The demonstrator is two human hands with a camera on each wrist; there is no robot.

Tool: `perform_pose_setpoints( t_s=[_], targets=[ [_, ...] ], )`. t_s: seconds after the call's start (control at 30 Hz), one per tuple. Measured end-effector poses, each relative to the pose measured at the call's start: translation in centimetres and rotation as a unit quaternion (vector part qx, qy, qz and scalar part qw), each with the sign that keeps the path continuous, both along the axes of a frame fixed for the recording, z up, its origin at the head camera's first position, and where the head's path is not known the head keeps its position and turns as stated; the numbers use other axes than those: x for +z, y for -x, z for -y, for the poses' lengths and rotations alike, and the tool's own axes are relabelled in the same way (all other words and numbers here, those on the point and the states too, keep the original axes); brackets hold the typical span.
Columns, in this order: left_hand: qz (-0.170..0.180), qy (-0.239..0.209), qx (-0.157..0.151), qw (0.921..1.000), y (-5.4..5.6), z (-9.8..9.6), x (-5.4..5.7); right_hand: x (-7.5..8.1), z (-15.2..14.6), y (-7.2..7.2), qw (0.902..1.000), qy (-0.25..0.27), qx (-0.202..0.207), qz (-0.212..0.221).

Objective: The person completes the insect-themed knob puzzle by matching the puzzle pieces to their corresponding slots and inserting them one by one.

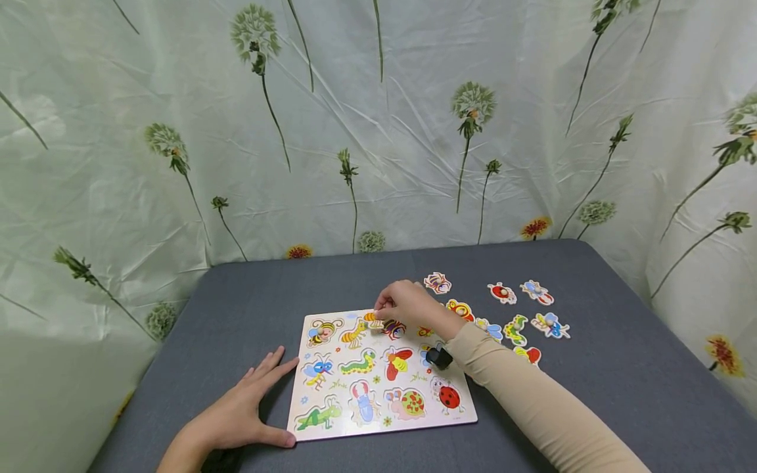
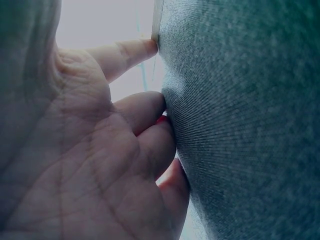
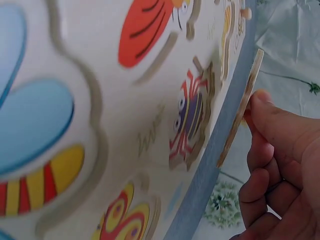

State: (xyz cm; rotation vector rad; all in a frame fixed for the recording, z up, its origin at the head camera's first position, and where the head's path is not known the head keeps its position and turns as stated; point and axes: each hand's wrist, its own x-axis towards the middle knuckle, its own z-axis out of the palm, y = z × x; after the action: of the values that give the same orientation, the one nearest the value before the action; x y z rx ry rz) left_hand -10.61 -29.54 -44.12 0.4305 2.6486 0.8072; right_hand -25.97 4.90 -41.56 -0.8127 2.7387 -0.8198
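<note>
My right hand (image 1: 411,305) pinches a thin wooden puzzle piece (image 1: 372,320) with orange-yellow markings, held over the upper part of the puzzle board (image 1: 378,420). In the right wrist view the held piece (image 3: 241,110) appears edge-on, its printed face turned away. The board bears insect pictures in recesses; a purple spider recess (image 3: 189,117) lies close to the held piece. At the board's left side rests my left hand (image 1: 242,404), fingers spread, with the thumb at the lower left corner and the index fingertip at the left edge. A bee piece (image 1: 322,332) sits at the upper left.
Loose pieces lie right of the board on the dark grey table (image 1: 248,295): a spider (image 1: 437,283), a ladybug (image 1: 502,293), a green caterpillar (image 1: 516,330), a blue-winged insect (image 1: 550,325) and several others. A floral curtain (image 1: 331,131) hangs behind the table.
</note>
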Motion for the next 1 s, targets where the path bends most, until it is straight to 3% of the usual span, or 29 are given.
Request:
perform_pose_setpoints(
  t_s=[1.0],
  targets=[
    [0.001,0.006,0.010,0.9999,0.0,-0.1,0.0,-0.2,4.3,-1.2,0.9967,-0.048,0.050,-0.042]
  ],
)
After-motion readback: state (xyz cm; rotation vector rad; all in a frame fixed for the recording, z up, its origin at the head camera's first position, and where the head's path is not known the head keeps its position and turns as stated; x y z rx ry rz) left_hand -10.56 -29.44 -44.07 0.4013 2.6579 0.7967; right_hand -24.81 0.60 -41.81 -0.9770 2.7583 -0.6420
